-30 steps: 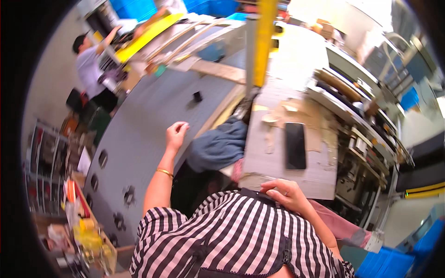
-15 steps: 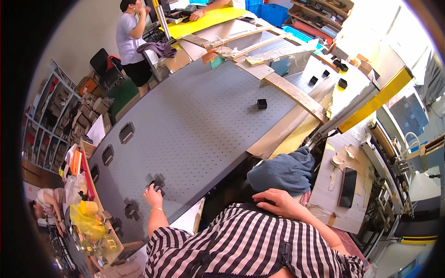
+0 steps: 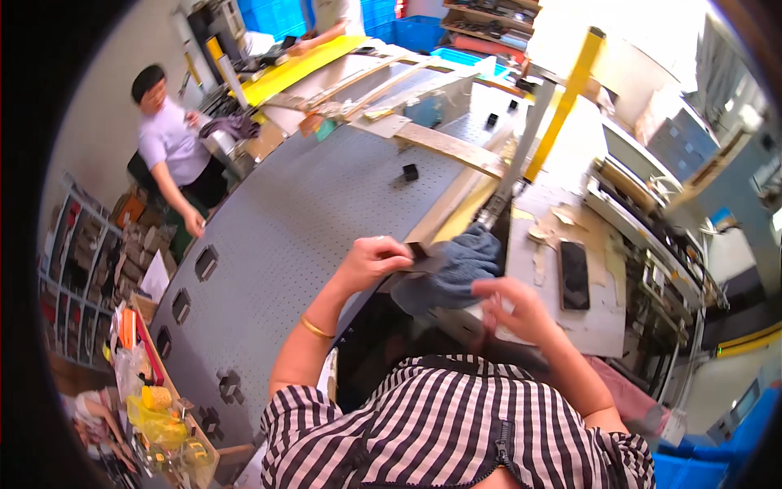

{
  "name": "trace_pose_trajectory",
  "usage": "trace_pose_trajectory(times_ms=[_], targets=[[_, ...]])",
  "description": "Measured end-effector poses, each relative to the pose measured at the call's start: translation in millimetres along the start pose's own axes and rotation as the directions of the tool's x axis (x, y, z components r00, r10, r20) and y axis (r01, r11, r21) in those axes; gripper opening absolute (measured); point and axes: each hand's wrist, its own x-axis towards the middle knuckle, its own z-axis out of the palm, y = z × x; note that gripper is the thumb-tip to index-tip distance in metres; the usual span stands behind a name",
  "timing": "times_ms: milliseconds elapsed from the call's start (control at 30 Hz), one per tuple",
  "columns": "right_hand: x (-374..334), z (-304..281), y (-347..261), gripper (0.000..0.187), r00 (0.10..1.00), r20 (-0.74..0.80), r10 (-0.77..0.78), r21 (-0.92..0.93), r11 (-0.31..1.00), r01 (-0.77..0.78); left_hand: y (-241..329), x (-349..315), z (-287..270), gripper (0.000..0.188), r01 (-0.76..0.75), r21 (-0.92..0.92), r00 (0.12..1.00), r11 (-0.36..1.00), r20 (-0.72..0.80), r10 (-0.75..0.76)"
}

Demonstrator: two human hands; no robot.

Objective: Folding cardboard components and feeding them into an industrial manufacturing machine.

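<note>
My left hand is closed in a pinch on a small dark folded piece, held off the table's near edge beside the blue-grey towel. The piece is blurred, and its exact kind does not show. To the right of the towel is my right hand, fingers apart and smeared by motion, with nothing visible in it. Similar dark frame-like pieces, among them one frame and one cross-shaped piece, lie on the grey perforated table. A small black box stands farther back on it.
A black phone lies on the side board at right, near a post with a yellow strip. A co-worker's hand reaches to the table's left edge. A tray of bags and tools borders the near left.
My left hand has lifted a dark piece off the table and brought it right, toward the towel. My right hand has left my front and risen. The co-worker now reaches toward the table.
</note>
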Motion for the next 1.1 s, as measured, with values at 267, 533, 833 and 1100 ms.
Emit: trace_pose_trajectory(times_ms=[267,533,833,1100], targets=[[-122,-102,11,0.036,0.927,-0.368,-0.076,-0.180,0.984,0.009,129,79,187,0.013,-0.540,0.039,0.701,0.841,0.574,0.423],[-212,-161,41,0.037,0.899,-0.406,0.168,0.146,0.982,-0.117,189,124,301,0.011,-0.523,-0.150,0.489,0.839,0.754,0.439],[-218,-233,98,0.049,0.740,-0.672,0.030,-0.170,0.966,-0.194,145,205,384,0.032,-0.565,0.013,0.552,0.825,0.749,0.366],[-196,-362,166,0.061,0.703,-0.711,-0.012,-0.252,0.938,-0.239,145,319,461,0.044,-0.647,-0.020,0.650,0.762,0.507,0.566]])
